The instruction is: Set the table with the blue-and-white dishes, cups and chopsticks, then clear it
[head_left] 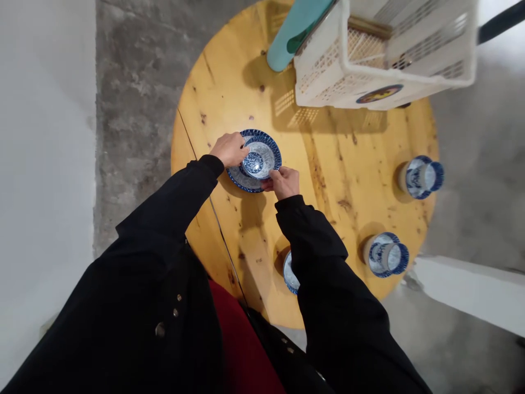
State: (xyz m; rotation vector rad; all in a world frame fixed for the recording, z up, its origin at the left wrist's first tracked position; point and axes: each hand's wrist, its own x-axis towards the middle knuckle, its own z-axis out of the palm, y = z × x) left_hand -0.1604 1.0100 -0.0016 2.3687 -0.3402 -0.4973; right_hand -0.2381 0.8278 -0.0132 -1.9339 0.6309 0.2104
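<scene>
Blue-and-white bowl (262, 157), pinched at two edges.
The left hand (230, 149) grips its left rim, the right hand (286, 183) its lower-right rim, fingers closed; the round bowl lies between them, over a plate (237, 179) on a wooden table (221, 71).

Item: head camera, one | I am viewing from the wearer's head | facing steeply downward | looking from close above the round table (229, 71), taking in most of its top | framing left hand (229, 149) and right hand (285, 182) centrally

Both arms (170, 200) reach forward, the left hand (229, 149) and right hand (286, 182) close together, fingers bent in a pinch.
</scene>
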